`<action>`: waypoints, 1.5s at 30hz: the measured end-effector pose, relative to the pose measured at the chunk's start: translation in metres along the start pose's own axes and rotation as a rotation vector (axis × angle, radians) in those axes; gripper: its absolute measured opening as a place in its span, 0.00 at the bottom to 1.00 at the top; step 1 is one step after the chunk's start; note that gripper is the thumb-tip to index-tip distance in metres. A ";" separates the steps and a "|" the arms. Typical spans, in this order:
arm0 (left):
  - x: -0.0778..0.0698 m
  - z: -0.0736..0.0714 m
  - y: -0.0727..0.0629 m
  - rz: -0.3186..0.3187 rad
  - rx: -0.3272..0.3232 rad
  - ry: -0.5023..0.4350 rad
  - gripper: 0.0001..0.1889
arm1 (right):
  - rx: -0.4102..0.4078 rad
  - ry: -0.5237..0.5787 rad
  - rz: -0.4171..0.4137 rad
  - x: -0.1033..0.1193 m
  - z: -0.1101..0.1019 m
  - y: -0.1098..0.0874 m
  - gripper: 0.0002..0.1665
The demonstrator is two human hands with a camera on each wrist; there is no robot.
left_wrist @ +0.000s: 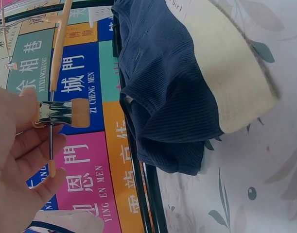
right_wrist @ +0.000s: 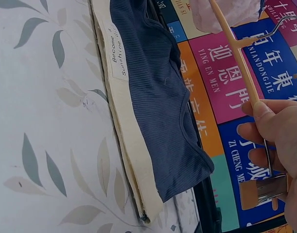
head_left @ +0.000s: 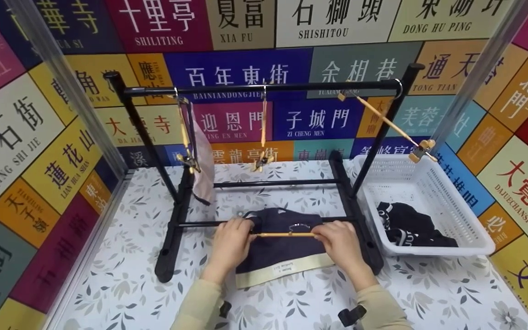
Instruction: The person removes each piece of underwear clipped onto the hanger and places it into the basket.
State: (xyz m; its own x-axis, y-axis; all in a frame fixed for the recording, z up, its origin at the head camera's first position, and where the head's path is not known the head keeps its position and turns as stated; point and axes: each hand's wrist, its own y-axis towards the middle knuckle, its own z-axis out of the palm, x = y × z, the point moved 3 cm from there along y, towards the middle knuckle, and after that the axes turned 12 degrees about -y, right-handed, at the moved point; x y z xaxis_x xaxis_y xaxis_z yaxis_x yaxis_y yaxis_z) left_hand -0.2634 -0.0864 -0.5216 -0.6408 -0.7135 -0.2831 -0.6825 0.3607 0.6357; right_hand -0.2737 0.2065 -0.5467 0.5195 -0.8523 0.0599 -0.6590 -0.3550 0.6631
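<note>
Both hands hold a light wooden-toned clip hanger [head_left: 284,234] level, one at each end. My left hand [head_left: 232,243] grips its left end, with the thumb at a metal clip [left_wrist: 80,113] and the fingers behind. Near the other end, my right hand [head_left: 342,243] pinches the bar between thumb and fingers, its second clip [right_wrist: 257,191] by the palm. Beneath the hanger lies a navy ribbed garment [head_left: 287,252] with a cream band and small print, spread over the rack's low front bar. Neither hand grips the garment.
A black rack [head_left: 300,86] stands around the work. From its top bar hang several clip hangers, one with a pale pink cloth [head_left: 204,160]. At right, a white basket [head_left: 470,220] contains dark clothing [head_left: 410,224]. Sign-printed walls enclose the leaf-patterned table [head_left: 112,279].
</note>
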 end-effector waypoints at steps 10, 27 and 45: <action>-0.007 0.002 0.003 -0.007 0.116 0.026 0.18 | 0.002 0.006 -0.011 0.006 0.003 0.002 0.07; -0.016 0.007 0.001 0.075 0.025 0.005 0.09 | 0.015 0.045 -0.042 0.018 0.002 0.014 0.06; -0.006 0.002 -0.004 0.044 -0.051 -0.004 0.04 | -0.023 0.093 -0.058 0.026 0.004 0.026 0.17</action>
State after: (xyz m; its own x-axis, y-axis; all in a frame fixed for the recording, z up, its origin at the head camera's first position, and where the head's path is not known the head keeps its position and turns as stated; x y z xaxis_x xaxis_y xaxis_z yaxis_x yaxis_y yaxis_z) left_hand -0.2572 -0.0819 -0.5241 -0.6717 -0.6949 -0.2568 -0.6344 0.3606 0.6837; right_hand -0.2798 0.1730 -0.5310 0.6053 -0.7909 0.0896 -0.6144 -0.3927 0.6843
